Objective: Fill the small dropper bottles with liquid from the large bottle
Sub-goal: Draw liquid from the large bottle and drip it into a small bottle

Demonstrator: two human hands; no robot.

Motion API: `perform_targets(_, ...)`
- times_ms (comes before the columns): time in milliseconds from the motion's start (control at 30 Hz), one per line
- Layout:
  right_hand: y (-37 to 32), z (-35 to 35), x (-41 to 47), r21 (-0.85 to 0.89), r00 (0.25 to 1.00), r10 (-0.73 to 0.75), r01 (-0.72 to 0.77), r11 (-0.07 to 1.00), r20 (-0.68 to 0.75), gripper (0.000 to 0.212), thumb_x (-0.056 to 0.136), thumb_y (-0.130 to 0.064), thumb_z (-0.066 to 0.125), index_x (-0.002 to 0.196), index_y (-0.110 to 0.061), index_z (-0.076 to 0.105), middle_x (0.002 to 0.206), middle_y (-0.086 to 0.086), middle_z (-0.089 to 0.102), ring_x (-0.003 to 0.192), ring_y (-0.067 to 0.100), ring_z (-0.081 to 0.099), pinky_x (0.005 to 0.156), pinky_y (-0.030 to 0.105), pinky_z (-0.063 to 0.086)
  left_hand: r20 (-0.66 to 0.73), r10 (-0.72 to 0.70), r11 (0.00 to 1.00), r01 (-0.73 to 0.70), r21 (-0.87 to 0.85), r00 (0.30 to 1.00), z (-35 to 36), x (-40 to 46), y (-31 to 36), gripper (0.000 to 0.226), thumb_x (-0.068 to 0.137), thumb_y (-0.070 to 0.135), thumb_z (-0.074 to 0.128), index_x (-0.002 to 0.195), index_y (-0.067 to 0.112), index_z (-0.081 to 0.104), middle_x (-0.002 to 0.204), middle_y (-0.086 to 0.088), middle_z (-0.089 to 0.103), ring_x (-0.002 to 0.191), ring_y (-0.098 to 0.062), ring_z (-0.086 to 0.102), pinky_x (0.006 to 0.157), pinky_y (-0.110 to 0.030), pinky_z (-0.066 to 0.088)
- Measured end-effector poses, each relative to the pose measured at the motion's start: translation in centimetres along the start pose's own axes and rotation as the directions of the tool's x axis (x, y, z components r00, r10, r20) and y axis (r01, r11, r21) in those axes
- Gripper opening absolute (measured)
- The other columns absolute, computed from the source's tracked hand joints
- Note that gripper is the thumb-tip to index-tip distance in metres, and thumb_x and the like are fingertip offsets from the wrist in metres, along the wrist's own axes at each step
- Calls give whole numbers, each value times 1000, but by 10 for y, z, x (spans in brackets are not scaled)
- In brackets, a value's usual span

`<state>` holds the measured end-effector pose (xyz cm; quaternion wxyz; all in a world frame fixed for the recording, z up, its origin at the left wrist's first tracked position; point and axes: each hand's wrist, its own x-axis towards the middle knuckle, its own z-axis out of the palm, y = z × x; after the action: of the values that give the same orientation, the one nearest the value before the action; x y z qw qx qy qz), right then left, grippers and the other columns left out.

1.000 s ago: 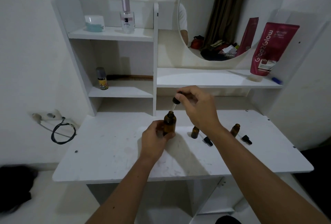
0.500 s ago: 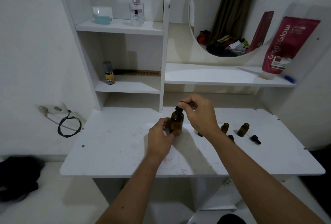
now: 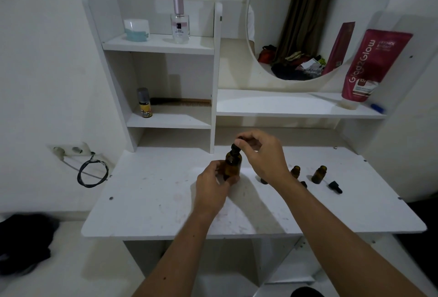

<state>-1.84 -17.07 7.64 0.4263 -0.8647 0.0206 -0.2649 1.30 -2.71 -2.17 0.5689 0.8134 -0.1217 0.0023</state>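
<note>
The left hand (image 3: 212, 186) gripped the large amber bottle (image 3: 233, 166) upright at the tabletop's (image 3: 151, 201) centre, while the right hand (image 3: 263, 152) pinched its black dropper cap (image 3: 235, 148). Two small dropper bottles (image 3: 318, 174) stood open at three o'clock.

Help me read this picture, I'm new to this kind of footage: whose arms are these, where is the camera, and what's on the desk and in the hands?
There is no machine here. A person wears a wide-angle camera on the head, looking forward and down, so the arms come in from the bottom edge. The left hand steadies the large amber bottle on the white desk. The right hand pinches the black dropper cap at the bottle's neck. To the right stand two small open amber bottles, with a loose dropper cap lying beside them; other dark pieces near the wrist are partly hidden. The shelves behind hold toiletries, and a round mirror hangs above.
</note>
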Motion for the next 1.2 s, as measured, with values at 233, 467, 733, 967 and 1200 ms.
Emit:
perform_targets(233,-18,-17,7,90,999,-3,8,996,-50,14,94,-20,76,108,-17,78,99,-9,77,94,2,72,90,19,57,-38,-6,1000,7,9,999,0,-8,2,65,81,39,85,136,20,54,127,12,62,115,-10,59,101,-28,49)
perform_targets(467,-29,-61,6,140,982,-84,108,984,-169,16,96,-20,74,110,-14,76,103,-4,77,98,10,74,93,27,59,-118,19,998,-27,-61,993,8,-29,12,46,77,34,89,109,25,57,98,12,65,85,-9,62,72,-12,51)
perform_targets(733,9,-91,-20,23,975,-57,64,998,-214,17,94,-20,76,111,-15,77,100,-4,78,94,7,74,90,24,59,112,83,992,-72,-99,990,55,-37,27,56,82,32,85,131,21,62,124,11,67,108,-3,64,96,-24,54)
perform_targets(967,30,-92,-31,6,974,-28,31,1000,-226,11,95,-16,75,106,-16,76,93,-10,77,90,1,73,84,11,54,100,87,996,-88,1,991,81,-19,34,62,84,35,83,138,21,57,132,10,62,114,-8,61,99,-26,51)
perform_targets(1200,46,-76,-29,-17,980,-33,31,999,-196,11,93,-16,78,103,-11,79,94,-4,78,86,5,73,78,9,54,71,138,989,-141,41,988,89,-8,26,26,92,26,76,116,22,67,108,14,72,99,-2,67,91,-26,57)
